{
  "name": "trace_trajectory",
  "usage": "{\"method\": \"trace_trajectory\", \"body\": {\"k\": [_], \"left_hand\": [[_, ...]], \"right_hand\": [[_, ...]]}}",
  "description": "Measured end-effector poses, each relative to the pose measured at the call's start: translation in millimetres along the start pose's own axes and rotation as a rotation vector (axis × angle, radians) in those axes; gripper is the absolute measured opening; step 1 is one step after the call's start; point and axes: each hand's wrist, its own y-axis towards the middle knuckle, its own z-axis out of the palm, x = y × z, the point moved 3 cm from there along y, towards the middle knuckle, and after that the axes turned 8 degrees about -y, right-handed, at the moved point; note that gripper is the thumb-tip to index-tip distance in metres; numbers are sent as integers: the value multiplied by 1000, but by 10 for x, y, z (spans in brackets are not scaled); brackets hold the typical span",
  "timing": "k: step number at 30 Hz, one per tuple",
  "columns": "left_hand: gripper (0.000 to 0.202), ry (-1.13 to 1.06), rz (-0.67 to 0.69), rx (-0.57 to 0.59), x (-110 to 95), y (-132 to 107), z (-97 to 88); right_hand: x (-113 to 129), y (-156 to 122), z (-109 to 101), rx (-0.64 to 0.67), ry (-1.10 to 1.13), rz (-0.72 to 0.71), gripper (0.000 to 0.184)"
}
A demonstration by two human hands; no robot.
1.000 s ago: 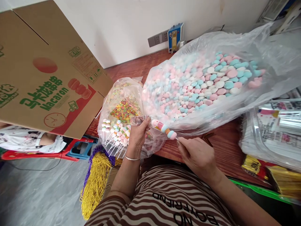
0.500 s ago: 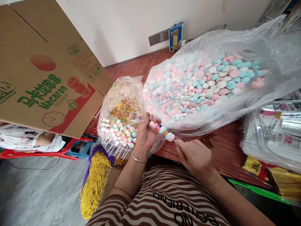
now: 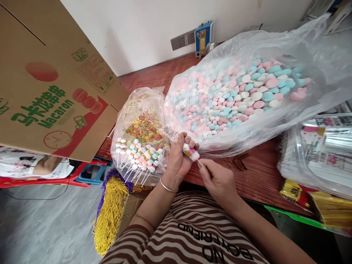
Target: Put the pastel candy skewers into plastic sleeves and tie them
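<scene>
Clasping the wrapped marshmallow skewer (image 3: 194,156), your left hand (image 3: 177,159) has curled fingers (image 3: 191,143); your right hand (image 3: 220,180) pinches its stick (image 3: 199,161).

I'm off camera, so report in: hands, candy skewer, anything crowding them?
Left hand around candy skewer and printed wrapper. Right hand pinching the skewer's stick. Big candy bag close beyond both hands.

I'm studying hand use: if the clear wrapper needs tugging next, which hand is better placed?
Probably the left hand: it grips the clear wrapper around the marshmallows, while the right hand pinches the stick.
</scene>
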Motion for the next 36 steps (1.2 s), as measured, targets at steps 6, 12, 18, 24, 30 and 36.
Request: {"method": "trace_trajectory", "body": {"k": [6,12,18,24,30,36], "left_hand": [[40,89,-37,21,103,-71,-13],[36,62,85,21,-194,90,-45],[27,44,133,-46,-249,97,17],[39,101,31,17,89,-31,3],[49,181,-10,55,183,-168,-84],[42,155,-97,66,304,-287,-79]], "right_hand": [[-4,80,-14,-201,-556,-349,33],[-34,34,-47,-98,-370,-237,23],[3,-90,-68,62,-326,-184,23],[24,-73,32,-81,-465,-227,29],[-17,-89,32,-399,-739,-356,42],[-53,-66,78,-322,-862,-518,47]]}}
